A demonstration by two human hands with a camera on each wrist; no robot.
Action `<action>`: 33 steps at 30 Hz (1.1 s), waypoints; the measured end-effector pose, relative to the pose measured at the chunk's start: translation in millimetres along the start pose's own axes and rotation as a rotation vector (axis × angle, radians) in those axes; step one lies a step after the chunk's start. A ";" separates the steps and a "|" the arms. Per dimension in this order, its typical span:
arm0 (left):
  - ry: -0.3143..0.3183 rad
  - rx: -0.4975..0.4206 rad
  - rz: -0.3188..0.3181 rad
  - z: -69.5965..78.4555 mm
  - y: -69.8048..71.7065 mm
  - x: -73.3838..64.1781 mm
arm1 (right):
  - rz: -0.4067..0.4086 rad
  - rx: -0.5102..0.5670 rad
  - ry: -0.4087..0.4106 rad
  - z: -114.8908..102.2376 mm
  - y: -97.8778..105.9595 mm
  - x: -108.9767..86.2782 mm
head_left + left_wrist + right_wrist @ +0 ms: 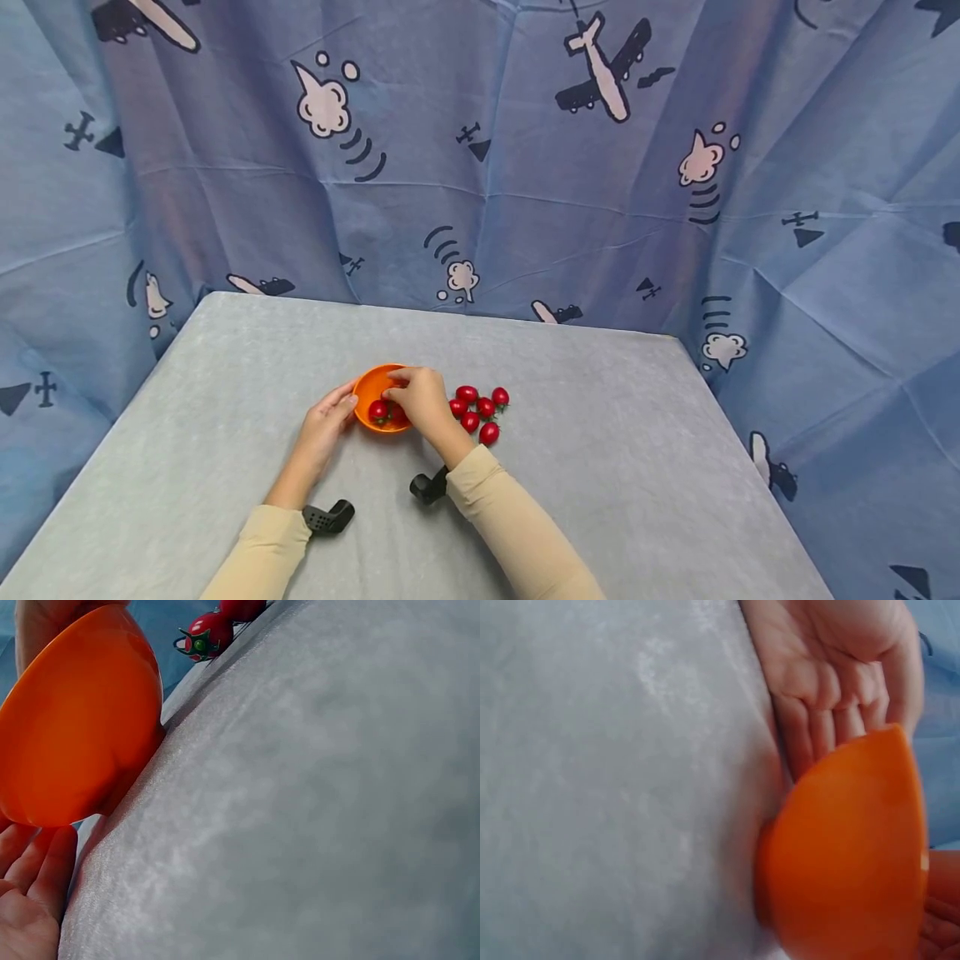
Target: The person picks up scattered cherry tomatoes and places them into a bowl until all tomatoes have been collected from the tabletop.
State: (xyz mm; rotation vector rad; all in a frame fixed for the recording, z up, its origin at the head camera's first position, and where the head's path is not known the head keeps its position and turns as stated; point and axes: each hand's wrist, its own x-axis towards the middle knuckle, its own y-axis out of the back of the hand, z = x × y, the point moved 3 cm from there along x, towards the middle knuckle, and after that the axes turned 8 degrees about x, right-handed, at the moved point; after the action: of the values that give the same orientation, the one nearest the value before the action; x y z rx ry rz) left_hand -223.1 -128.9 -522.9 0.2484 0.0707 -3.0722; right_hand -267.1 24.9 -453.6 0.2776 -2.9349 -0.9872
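An orange bowl (362, 414) stands on the table, with red cherry tomatoes (378, 411) inside. My left hand (327, 421) rests against the bowl's left side, its fingers fairly straight along the outer wall and its thumb at the rim. In the right wrist view these left fingers (821, 735) run behind the bowl. My right hand (420, 400) reaches over the right rim, thumb and fingers bent down into the bowl. Whether a tomato lies between them cannot be made out. The bowl's wall hides the right fingertips in the left wrist view.
Several loose cherry tomatoes (486, 407) lie in a cluster just right of the bowl, close to my right wrist. A pale grey cloth covers the table (615, 467). Behind it hangs a blue curtain (420, 125) with printed planes. A black wrist camera (330, 518) sits on each wrist.
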 end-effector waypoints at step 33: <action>-0.028 -0.045 -0.016 -0.9 -1.3 0.9 | 0.204 0.316 0.008 31.4 84.7 -39.8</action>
State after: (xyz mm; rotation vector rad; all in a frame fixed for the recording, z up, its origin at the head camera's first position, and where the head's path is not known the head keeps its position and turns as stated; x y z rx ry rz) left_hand -223.9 -127.6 -523.8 0.2028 0.1410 -3.0847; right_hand -244.1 117.1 -426.7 -0.0121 -3.0251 -0.4951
